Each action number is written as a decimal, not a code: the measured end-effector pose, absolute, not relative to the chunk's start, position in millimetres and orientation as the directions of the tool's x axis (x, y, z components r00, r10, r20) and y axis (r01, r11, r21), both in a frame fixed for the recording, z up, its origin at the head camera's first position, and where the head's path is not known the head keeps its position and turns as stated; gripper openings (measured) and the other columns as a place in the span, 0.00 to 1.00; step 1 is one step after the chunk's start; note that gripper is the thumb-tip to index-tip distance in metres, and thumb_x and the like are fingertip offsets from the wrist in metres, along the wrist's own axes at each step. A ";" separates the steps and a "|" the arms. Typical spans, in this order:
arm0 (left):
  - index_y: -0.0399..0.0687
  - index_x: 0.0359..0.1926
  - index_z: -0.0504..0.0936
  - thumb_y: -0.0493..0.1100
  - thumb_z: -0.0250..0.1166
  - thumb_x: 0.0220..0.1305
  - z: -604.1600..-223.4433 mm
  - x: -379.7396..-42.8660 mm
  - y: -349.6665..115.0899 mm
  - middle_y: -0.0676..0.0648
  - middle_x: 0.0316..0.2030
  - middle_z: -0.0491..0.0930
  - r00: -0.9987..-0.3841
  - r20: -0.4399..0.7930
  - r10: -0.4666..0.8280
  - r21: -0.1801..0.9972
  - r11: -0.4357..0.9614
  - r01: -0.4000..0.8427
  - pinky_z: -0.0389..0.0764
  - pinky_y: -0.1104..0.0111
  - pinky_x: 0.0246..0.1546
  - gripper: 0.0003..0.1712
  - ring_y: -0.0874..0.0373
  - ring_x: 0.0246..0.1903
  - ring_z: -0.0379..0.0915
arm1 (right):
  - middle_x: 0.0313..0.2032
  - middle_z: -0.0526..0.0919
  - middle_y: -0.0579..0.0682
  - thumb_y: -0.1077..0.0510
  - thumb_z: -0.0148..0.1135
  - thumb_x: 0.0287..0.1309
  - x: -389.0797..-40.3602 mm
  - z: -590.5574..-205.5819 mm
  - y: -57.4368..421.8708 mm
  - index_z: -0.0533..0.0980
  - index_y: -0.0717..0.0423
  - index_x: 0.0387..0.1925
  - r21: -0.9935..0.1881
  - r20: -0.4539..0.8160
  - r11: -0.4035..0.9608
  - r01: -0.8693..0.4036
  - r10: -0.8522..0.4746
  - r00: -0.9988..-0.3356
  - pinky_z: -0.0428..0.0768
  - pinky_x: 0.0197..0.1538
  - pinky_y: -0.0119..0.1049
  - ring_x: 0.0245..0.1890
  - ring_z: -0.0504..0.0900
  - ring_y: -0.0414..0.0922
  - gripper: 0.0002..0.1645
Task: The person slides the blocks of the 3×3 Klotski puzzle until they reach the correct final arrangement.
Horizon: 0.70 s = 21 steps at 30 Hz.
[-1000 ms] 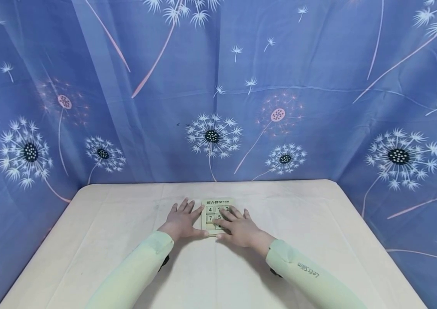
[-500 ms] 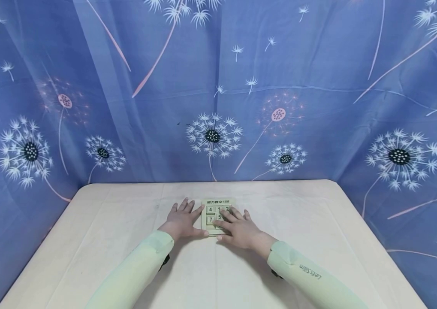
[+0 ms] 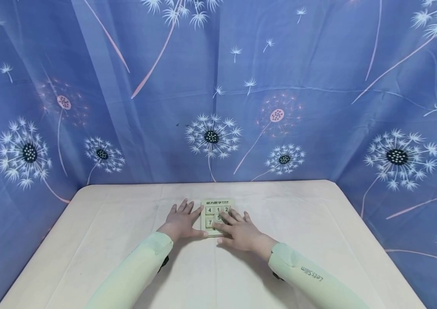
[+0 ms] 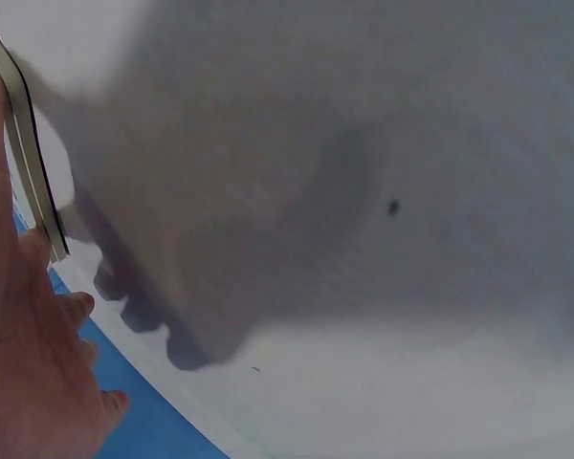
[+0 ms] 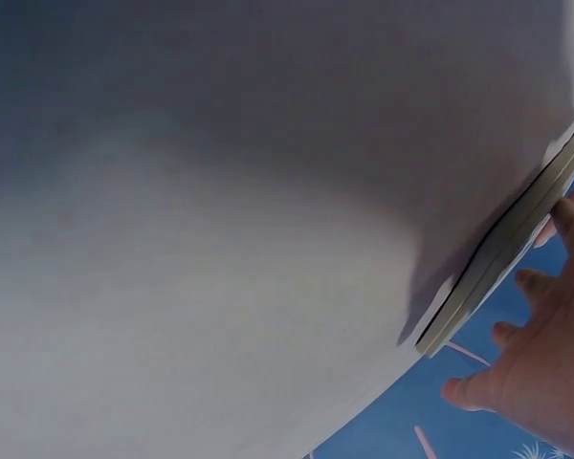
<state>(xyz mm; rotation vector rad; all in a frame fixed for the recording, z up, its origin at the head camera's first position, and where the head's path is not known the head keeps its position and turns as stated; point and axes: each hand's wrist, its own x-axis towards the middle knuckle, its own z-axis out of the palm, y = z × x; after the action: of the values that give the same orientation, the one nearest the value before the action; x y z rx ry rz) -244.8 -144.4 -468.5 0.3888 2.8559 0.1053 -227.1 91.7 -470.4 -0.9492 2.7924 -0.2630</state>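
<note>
A pale green number slide puzzle (image 3: pixel 218 202) lies flat on the table, dark characters along its far edge. Tiles 4, 1, 2, 5 and the 7 tile (image 3: pixel 209 222) show; the right hand covers others. My left hand (image 3: pixel 181 223) has its fingers spread, index and thumb touching the puzzle's left side and near left corner. My right hand (image 3: pixel 243 234) lies over the puzzle's right part, one extended fingertip at the 7 tile, thumb by the near edge. The left wrist view shows the puzzle's thin edge (image 4: pixel 29 143); the right wrist view shows its edge (image 5: pixel 502 244) too.
A cream cloth covers the table (image 3: pixel 125 266). Blue curtains (image 3: pixel 156 141) with a dandelion print stand behind it and along both sides. Pale green sleeves (image 3: pixel 137 266) cover both forearms.
The 7 tile has slid toward the near edge, widening the gap below the 4 tile. My right hand has shifted slightly the same way; my left hand stays in place.
</note>
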 end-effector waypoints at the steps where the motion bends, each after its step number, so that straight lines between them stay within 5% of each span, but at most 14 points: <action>1: 0.62 0.81 0.55 0.78 0.61 0.59 -468.5 -244.6 -144.4 0.40 0.82 0.52 -0.931 -0.244 0.271 0.105 0.962 0.252 0.47 0.41 0.82 0.56 0.40 0.83 0.39 | 0.81 0.56 0.52 0.32 0.54 0.70 -226.8 -470.6 91.8 0.67 0.34 0.74 -0.223 -0.112 0.779 -0.586 -0.617 -0.779 0.51 0.75 0.77 0.81 0.50 0.65 0.36; 21: 0.61 0.81 0.55 0.78 0.60 0.60 -466.1 -243.6 -144.3 0.40 0.82 0.51 -0.928 -0.249 0.278 0.102 0.960 0.260 0.46 0.40 0.82 0.56 0.39 0.83 0.39 | 0.81 0.57 0.52 0.33 0.55 0.70 -218.8 -467.6 93.9 0.69 0.35 0.73 -0.238 -0.111 0.766 -0.597 -0.632 -0.767 0.50 0.75 0.77 0.81 0.52 0.64 0.34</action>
<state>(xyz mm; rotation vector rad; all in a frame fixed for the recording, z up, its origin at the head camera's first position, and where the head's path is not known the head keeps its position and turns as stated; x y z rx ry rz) -243.6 -144.3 -466.1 0.3976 2.8486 0.0970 -218.8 93.9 -467.6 -0.9749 2.7763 -0.2809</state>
